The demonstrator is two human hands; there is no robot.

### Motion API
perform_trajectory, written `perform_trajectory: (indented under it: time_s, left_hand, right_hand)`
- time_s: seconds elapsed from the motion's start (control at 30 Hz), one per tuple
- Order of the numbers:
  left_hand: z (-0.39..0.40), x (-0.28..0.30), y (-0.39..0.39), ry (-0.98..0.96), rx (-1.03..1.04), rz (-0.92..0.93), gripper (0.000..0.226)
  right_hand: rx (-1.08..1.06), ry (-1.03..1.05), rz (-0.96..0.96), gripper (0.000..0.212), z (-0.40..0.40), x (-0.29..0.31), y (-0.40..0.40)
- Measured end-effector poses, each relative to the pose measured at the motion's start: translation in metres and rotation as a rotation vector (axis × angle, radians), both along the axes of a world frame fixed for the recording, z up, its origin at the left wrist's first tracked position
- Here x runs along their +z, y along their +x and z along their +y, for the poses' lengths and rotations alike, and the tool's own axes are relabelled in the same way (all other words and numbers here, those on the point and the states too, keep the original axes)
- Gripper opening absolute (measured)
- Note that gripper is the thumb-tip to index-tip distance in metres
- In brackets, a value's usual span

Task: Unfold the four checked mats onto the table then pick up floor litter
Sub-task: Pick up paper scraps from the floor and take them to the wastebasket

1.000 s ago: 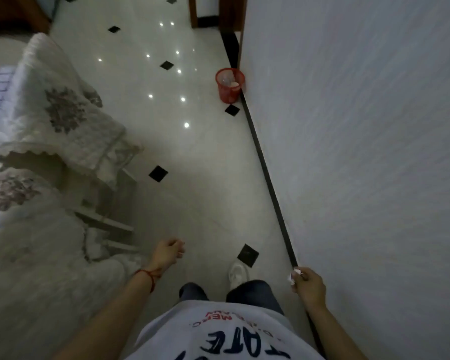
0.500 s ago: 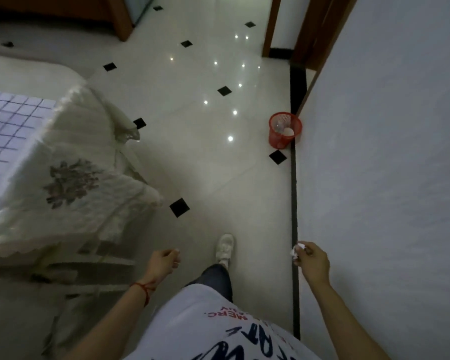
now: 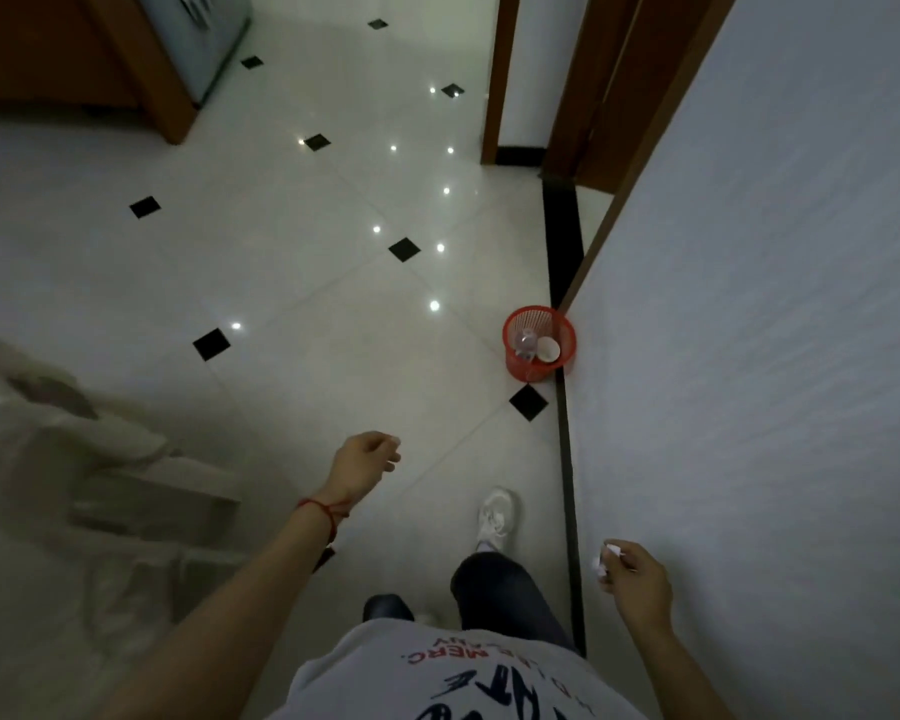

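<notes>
My right hand [image 3: 637, 582] is low on the right beside the wall and pinches a small crumpled piece of white litter [image 3: 605, 559] at its fingertips. My left hand [image 3: 366, 462] hangs over the floor in the middle, its fingers loosely curled, with nothing plainly held in it. A red mesh waste basket [image 3: 520, 368] stands on the floor against the wall ahead of my right hand; a clear bottle and a white cup lie inside. The checked mats are out of view.
White glossy floor tiles with black diamond insets [image 3: 528, 402] stretch ahead. The white wall [image 3: 775, 356] runs along the right with a dark skirting strip. A table draped in a pale lace cloth [image 3: 74, 459] sits blurred at left. A wooden door frame [image 3: 494, 80] stands ahead.
I have walked forward along the wall; the red basket is nearer and the draped table has slid back to the left. The right hand still holds the white litter.
</notes>
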State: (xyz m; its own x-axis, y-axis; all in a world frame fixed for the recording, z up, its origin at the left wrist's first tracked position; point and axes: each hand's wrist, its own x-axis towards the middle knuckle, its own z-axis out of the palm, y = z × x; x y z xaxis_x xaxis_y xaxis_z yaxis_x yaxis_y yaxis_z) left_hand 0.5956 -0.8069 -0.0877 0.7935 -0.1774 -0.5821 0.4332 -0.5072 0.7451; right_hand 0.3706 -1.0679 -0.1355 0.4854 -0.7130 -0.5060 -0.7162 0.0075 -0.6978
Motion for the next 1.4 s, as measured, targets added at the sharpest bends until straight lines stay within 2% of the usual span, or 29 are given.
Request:
perform_trajectory:
  time_s: [0.2,0.37,0.53,0.77,0.9,1.03,1.23,1.4]
  left_hand:
    - [-0.073,-0.009,0.099,0.049,0.028,0.047,0.015]
    - [-0.111,-0.011,0.165,0.087,0.062,0.071,0.014]
    - [-0.143,-0.015,0.239,0.101,0.068,0.109,0.015]
    - [-0.209,-0.03,0.377,0.187,-0.206,0.128,0.024]
    - [-0.252,-0.033,0.46,0.223,-0.39,0.108,0.026]
    - [-0.289,-0.049,0.525,0.253,-0.49,0.112,0.027]
    - [-0.33,-0.097,0.562,0.308,-0.62,0.128,0.023]
    - [-0.35,-0.15,0.556,0.354,-0.671,0.163,0.019]
  right_hand:
    - [-0.021,-0.002,-0.021,0.013,-0.09,0.0,0.127]
    - [0.092,-0.031,-0.043,0.012,-0.154,0.011,0.234]
    - [0.067,-0.064,-0.041,0.013,-0.192,0.017,0.32]
    - [-0.125,-0.031,-0.033,0.014,-0.21,0.007,0.406]
    - [-0.29,0.03,0.039,0.008,-0.211,-0.003,0.448]
    - [-0.396,0.077,0.086,0.01,-0.212,-0.023,0.482]
    - [-0.442,0.109,0.171,0.004,-0.229,-0.065,0.52]
    - [-0.365,0.129,0.259,0.017,-0.247,-0.118,0.535]
